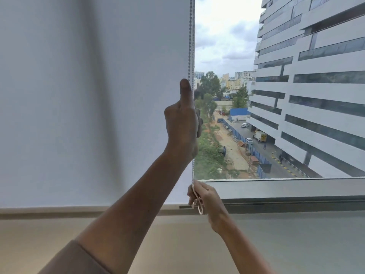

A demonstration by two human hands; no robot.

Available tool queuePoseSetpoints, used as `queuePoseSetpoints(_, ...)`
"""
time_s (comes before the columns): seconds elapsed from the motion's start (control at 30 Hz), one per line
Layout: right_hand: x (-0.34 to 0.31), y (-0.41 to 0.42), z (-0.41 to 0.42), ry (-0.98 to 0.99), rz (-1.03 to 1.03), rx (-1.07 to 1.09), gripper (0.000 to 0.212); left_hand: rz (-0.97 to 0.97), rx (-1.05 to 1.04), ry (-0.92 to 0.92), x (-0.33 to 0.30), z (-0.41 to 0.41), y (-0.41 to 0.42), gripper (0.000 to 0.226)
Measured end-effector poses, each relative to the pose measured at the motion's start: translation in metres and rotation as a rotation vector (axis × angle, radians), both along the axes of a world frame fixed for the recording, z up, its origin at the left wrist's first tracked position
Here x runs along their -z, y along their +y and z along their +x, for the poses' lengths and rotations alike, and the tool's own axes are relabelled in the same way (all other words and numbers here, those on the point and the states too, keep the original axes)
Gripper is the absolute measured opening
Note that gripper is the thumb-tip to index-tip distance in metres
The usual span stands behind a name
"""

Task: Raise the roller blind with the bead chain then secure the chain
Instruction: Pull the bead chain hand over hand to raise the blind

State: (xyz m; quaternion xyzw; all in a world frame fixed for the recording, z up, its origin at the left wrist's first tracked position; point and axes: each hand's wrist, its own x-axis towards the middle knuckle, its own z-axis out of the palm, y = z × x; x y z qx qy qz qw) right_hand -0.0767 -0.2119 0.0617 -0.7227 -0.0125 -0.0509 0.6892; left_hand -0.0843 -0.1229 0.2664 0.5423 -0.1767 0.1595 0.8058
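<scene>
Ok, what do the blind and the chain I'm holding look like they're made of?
The roller blind looks like matte off-white woven fabric: soft vertical ripples and no shine. The bead chain is a string of small round beads, grey up high and whitish near the right hand; metal or plastic, the picture leaves it open.

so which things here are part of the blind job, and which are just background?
Job: roller blind, fully down; bead chain; left hand gripping it high; right hand holding its lower loop.
Background: window sill, office building, street, trees.
</scene>
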Motion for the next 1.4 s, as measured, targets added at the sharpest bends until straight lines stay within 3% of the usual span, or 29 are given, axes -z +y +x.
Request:
queuePoseSetpoints(0.23,-0.063,-0.018,0.016,-0.137,0.170,0.071,0.032,0.044,-0.025,0.051,0.062,0.002,-0.005,0.073)
queuePoseSetpoints(0.47,-0.162,-0.015,0.011,-0.316,0.292,-0.001,0.038,0.092,-0.013,0.087,0.118,-0.004,-0.014,0.082)
queuePoseSetpoints(0.7,-0.239,-0.005,0.004,-0.350,0.385,-0.071,0.042,0.108,-0.032,0.140,0.158,-0.007,-0.019,0.105)
queuePoseSetpoints(0.9,-0.283,0.009,0.001,-0.342,0.434,-0.053,0.038,0.104,-0.021,0.174,0.184,-0.014,-0.020,0.093)
queuePoseSetpoints(1.1,-0.285,0.017,-0.004,-0.210,0.520,0.107,0.045,0.139,-0.034,0.203,0.208,-0.017,-0.015,0.101)
queuePoseSetpoints(1.3,-0.253,0.029,-0.006,-0.235,0.586,0.130,0.049,0.220,-0.020,0.239,0.232,-0.019,-0.007,0.099)
queuePoseSetpoints(1.4,-0.234,0.030,-0.007,-0.287,0.605,0.139,0.049,0.277,0.055,0.278,0.243,-0.016,0.003,0.088)
